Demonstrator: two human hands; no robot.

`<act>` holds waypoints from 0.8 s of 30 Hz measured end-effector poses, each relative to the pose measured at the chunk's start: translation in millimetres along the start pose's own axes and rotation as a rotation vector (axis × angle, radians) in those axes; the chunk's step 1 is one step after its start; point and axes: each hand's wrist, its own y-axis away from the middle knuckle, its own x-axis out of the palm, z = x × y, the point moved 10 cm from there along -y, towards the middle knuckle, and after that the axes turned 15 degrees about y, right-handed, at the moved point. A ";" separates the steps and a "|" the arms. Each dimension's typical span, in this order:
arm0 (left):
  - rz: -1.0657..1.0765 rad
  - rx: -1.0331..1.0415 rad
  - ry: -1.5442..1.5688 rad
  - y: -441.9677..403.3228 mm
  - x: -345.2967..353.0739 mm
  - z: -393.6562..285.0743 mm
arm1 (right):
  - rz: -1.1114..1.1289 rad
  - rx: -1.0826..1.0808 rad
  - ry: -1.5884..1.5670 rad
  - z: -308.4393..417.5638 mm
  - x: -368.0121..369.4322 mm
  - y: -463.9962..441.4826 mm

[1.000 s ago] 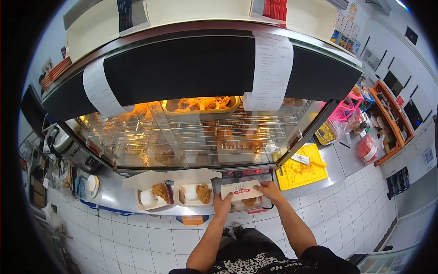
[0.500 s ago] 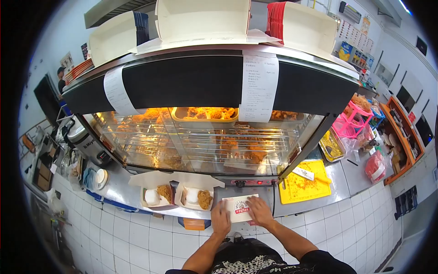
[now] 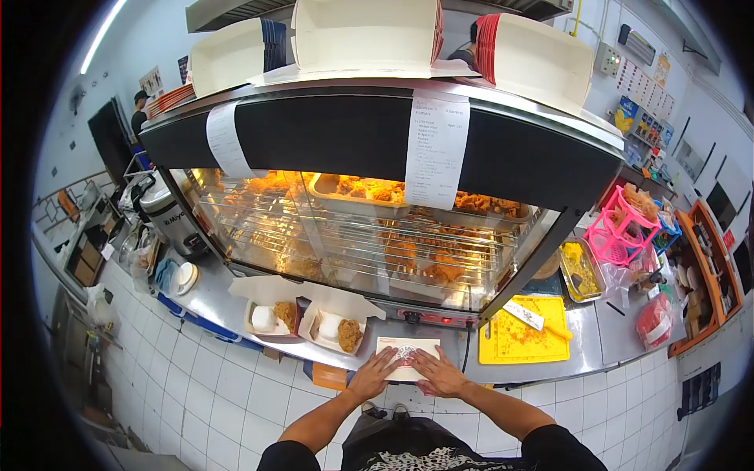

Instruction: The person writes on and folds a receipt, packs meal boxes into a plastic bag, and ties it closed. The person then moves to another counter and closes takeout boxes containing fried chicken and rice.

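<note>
A white printed box (image 3: 408,345) lies on the steel counter with its lid down. My left hand (image 3: 373,375) rests on the left part of the lid, fingers stretched out. From the right, my right hand (image 3: 441,372) lies on the same lid, its fingers also extended and close to the left fingertips. Just left of the box stands an open box (image 3: 318,302) with white rice (image 3: 330,326) and a piece of fried chicken (image 3: 349,335). Beside that is a second open box (image 3: 255,287), also with rice and chicken.
Behind the boxes stands a glass warming cabinet (image 3: 377,133) with fried chicken. On the right are a yellow cutting board (image 3: 518,345) with a knife (image 3: 525,315), a metal tray (image 3: 593,271) and a pink basket (image 3: 609,235). A person (image 3: 140,118) stands far left.
The box lid has come down from its raised position, and both hands have moved from its edges onto its top. The view has shifted, showing more of the room.
</note>
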 end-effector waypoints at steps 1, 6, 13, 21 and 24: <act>0.013 -0.001 -0.046 -0.4 2.6 1.8 | 0.000 0.011 -0.008 0.5 -1.4 -0.2; -0.004 -0.009 0.109 -0.4 -8.3 -10.0 | -0.039 0.011 0.111 5.8 2.7 -0.7; 0.192 -0.068 0.026 -7.3 0.1 18.2 | -0.073 0.072 0.099 -9.1 4.6 -13.6; -0.051 -0.109 0.117 -2.4 4.7 8.0 | -0.023 0.011 0.079 -2.3 -0.6 2.1; 0.107 -0.012 0.033 -7.3 9.7 3.8 | 0.044 -0.015 0.121 -9.2 6.3 6.8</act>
